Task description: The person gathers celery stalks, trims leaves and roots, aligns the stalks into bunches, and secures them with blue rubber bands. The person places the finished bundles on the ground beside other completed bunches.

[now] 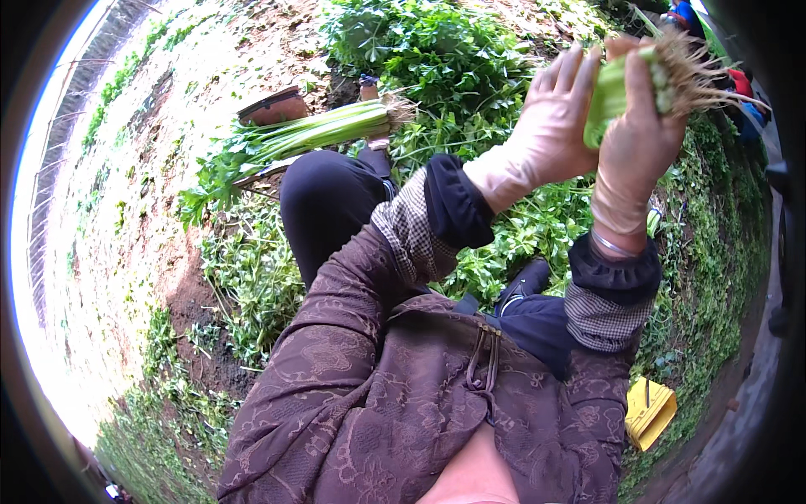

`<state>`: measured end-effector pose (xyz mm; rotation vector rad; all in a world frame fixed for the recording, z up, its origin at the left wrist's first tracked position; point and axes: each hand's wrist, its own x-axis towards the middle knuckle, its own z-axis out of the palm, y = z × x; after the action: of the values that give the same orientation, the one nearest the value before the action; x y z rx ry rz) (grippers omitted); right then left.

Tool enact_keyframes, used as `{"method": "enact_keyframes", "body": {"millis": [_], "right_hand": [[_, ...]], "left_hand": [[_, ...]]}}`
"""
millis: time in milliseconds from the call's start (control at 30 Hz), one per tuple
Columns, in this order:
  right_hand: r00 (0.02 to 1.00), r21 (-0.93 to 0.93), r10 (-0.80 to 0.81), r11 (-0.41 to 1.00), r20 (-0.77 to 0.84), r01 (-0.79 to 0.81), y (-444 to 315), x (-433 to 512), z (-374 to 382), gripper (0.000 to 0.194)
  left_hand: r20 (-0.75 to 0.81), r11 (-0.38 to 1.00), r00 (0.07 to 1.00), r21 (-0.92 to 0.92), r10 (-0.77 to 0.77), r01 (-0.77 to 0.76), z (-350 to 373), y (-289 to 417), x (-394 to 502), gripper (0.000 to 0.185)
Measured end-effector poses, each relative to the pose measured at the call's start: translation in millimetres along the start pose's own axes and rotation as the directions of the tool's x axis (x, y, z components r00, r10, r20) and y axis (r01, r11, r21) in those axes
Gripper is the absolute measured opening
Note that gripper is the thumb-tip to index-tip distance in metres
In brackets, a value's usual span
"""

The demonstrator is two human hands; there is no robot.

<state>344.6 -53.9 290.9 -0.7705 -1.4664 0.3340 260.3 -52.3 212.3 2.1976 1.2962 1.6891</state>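
High at the right, a bunch of celery (607,94) is clasped between my two hands, its pale stringy roots (689,72) pointing right. My left hand (551,123), in a thin pale glove, presses flat against the near-left side of the stalks. On the other side my right hand (642,135), gloved alike, grips the bunch close to the root end. The leaf end of this bunch is hidden. A second celery bunch (334,126) lies beyond my bent knee, roots to the right and leaves to the left, next to a reddish-brown object (274,107).
A thick heap of leafy celery greens (434,57) covers the ground ahead. Loose leaves (258,277) are strewn over brown soil (201,327) at the left. A yellow container (650,412) lies at the lower right. Other people (746,94) are at the far upper right.
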Motion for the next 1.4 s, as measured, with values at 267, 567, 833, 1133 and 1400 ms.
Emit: {"method": "enact_keyframes", "body": {"millis": [267, 567, 833, 1133, 1400], "right_hand": [[0.710, 0.825, 0.534, 0.041, 0.459, -0.564, 20, 32, 144, 0.026], [0.225, 0.209, 0.885, 0.149, 0.407, -0.966, 177, -151, 185, 0.044], [0.765, -0.013, 0.485, 0.847, 0.424, -0.531, 199, -177, 229, 0.029], [0.804, -0.081, 0.063, 0.997, 0.592, -0.018, 211, -207, 302, 0.018], [0.766, -0.028, 0.081, 0.996, 0.638, -0.083, 214, -205, 295, 0.015]], "left_hand": [[0.345, 0.583, 0.922, 0.791, -0.175, -0.186, -216, -126, 34, 0.057], [0.441, 0.613, 0.786, 0.784, -0.434, -0.101, -263, -277, -118, 0.016], [0.480, 0.666, 0.650, 0.744, -0.589, 0.053, -247, -313, -165, 0.033], [0.520, 0.749, 0.606, 0.630, -0.602, 0.203, -252, -299, -133, 0.057], [0.581, 0.714, 0.488, 0.687, -0.652, 0.135, -189, -279, -129, 0.094]]}}
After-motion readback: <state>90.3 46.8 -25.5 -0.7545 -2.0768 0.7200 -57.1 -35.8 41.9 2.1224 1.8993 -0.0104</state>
